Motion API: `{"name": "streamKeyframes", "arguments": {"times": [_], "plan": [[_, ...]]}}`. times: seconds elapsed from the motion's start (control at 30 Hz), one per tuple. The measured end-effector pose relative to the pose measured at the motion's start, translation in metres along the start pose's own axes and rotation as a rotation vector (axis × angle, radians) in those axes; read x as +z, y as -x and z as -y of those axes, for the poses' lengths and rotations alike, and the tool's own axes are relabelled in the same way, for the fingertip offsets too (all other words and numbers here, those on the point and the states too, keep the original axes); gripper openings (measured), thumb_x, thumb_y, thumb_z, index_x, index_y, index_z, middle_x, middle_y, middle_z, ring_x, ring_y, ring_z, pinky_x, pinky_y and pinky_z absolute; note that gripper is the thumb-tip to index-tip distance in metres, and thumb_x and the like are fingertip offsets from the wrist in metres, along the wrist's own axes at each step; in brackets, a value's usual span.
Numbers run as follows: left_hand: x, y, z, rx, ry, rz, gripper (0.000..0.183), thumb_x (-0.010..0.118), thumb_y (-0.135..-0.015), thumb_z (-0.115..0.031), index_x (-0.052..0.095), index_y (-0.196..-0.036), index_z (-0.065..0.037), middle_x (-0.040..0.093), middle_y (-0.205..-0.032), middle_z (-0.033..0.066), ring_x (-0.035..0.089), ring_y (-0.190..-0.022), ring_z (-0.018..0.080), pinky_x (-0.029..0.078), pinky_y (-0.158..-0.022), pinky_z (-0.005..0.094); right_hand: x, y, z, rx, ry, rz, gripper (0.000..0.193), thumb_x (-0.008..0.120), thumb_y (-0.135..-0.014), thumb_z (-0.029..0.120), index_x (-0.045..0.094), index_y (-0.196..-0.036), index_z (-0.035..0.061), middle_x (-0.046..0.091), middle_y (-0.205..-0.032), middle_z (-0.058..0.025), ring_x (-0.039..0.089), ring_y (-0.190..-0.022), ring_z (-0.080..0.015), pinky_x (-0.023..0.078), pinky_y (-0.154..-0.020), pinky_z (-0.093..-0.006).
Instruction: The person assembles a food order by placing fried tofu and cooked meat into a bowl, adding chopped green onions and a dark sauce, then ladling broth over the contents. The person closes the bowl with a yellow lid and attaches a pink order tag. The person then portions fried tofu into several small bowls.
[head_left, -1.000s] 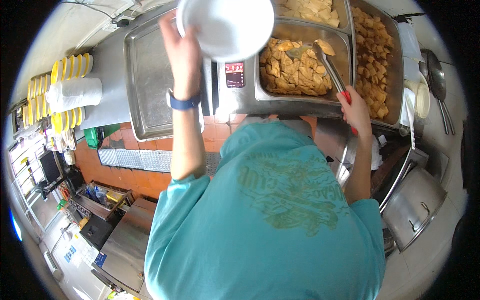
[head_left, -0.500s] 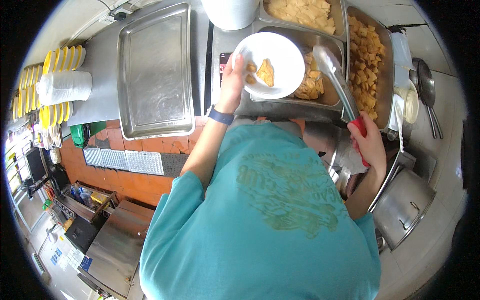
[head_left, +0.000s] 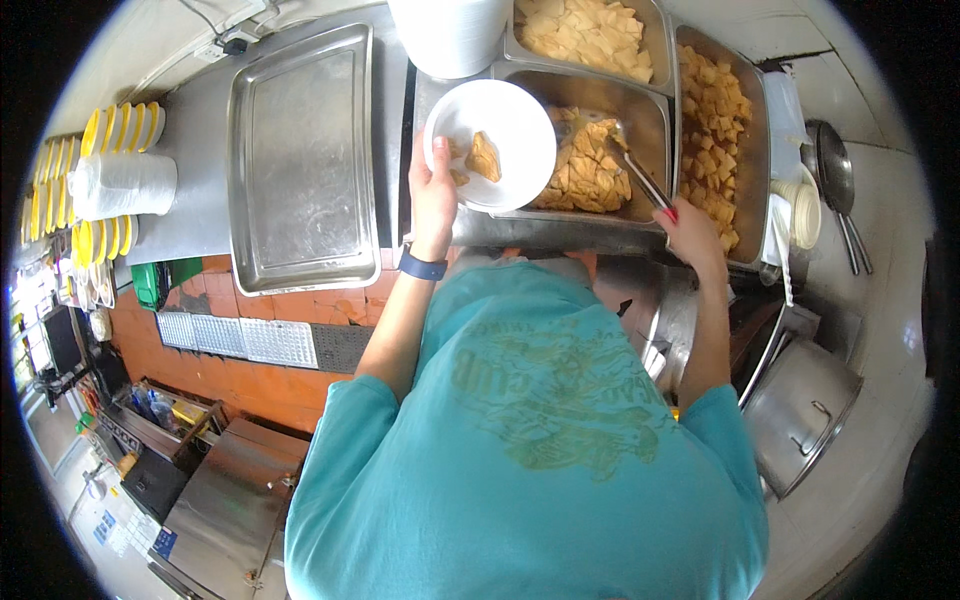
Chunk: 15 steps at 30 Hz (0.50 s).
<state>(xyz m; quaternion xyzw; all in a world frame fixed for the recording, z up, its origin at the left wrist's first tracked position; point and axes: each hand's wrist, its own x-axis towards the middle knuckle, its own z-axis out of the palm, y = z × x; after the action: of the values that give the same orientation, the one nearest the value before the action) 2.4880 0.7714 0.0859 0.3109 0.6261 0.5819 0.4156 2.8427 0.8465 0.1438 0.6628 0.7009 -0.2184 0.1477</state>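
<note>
My left hand (head_left: 434, 200) grips the rim of a white bowl (head_left: 520, 130), thumb over the inside edge. A few brown pieces of food (head_left: 483, 157) lie in the bowl's left part. With my right hand (head_left: 694, 236) I hold metal tongs (head_left: 645, 180) by their red handle. The tips of the tongs reach into a steel pan (head_left: 652, 120) and touch, or nearly touch, the brown folded pieces (head_left: 590, 168) heaped there. Whether the tips pinch a piece cannot be made out. The bowl is held over the pan's left edge.
Behind stands a pan of pale cut pieces (head_left: 590, 35); to the right, one of brown cubes (head_left: 712, 100). A white stack of bowls (head_left: 450, 35) rises behind my bowl. A large steel tray (head_left: 303, 160) lies left. A big pot (head_left: 805, 415) and frying pans (head_left: 835, 170) are at right.
The tongs have swung down from above the pan into the brown pieces, my right hand moving left and slightly up. My left hand has carried the bowl left and a little lower.
</note>
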Motion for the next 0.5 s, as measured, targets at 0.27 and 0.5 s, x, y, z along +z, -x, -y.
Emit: {"name": "streamKeyframes", "arguments": {"times": [0.27,0.5], "plan": [[0.037,-0.012,0.005,-0.105,0.084,0.116,0.052,0.045,-0.108,-0.038,0.045,-0.148,-0.005,0.058,-0.135,0.0138,0.053,-0.124,0.0209,0.041,-0.105,0.0342,-0.069,0.059,0.005,0.031,-0.485,0.049,0.047,0.068,-0.094,0.041,0.061,-0.118,0.0013,0.059,-0.068,-0.003,0.055,-0.052,-0.0104,0.043,-0.047,-0.0266],[0.028,-0.011,0.009,-0.145,0.155,0.106,0.052,0.046,-0.107,-0.039,0.047,-0.147,-0.004,0.056,-0.138,0.0123,0.048,-0.13,0.022,0.036,-0.111,0.0347,-0.073,-0.134,0.011,-0.024,-0.064,-0.246,0.062,0.056,-0.094,0.06,0.063,-0.117,0.0031,0.071,-0.099,-0.0209,0.069,-0.093,-0.0358,0.052,-0.083,-0.0437]]}}
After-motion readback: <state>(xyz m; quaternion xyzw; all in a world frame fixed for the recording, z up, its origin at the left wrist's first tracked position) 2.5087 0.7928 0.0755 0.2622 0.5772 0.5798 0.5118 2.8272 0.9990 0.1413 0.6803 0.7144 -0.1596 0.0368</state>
